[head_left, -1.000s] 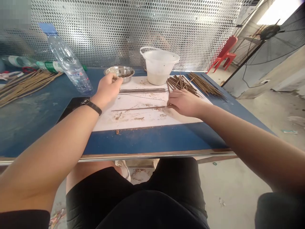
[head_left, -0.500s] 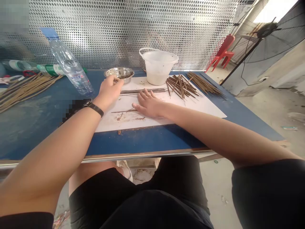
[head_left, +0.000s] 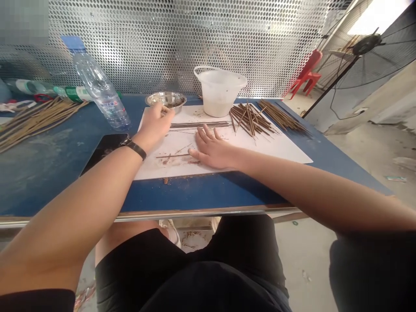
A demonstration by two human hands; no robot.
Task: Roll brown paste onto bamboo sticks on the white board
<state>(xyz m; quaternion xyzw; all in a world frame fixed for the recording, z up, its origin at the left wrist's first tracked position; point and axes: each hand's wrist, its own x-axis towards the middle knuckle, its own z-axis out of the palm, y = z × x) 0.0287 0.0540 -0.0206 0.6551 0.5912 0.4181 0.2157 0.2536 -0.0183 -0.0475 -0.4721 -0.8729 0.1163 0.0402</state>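
My right hand (head_left: 215, 149) lies flat on the white board (head_left: 276, 145), palm down and fingers spread. A thin brown stick (head_left: 172, 156) runs from under its thumb side to the left; the rest is hidden by the hand. Just beyond the fingertips, several thin dark sticks (head_left: 185, 125) lie side by side. My left hand (head_left: 154, 125) is closed in a pinch at the board's left side, in front of a shiny metal bowl (head_left: 165, 99). What its fingers hold, if anything, cannot be made out. Brown crumbs are scattered near both hands.
A white plastic bucket (head_left: 221, 93) stands at the back of the board. Brown incense-like sticks (head_left: 251, 119) are piled right of it, with another bundle (head_left: 284, 116) beyond. A tilted plastic bottle (head_left: 100, 86), a black phone (head_left: 104, 149) and long tan strands (head_left: 42, 119) are left.
My right hand has slid slightly toward me and to the right, and the stick by its thumb has come nearer. The left hand stays pinched by the bowl. The view has shifted a little.
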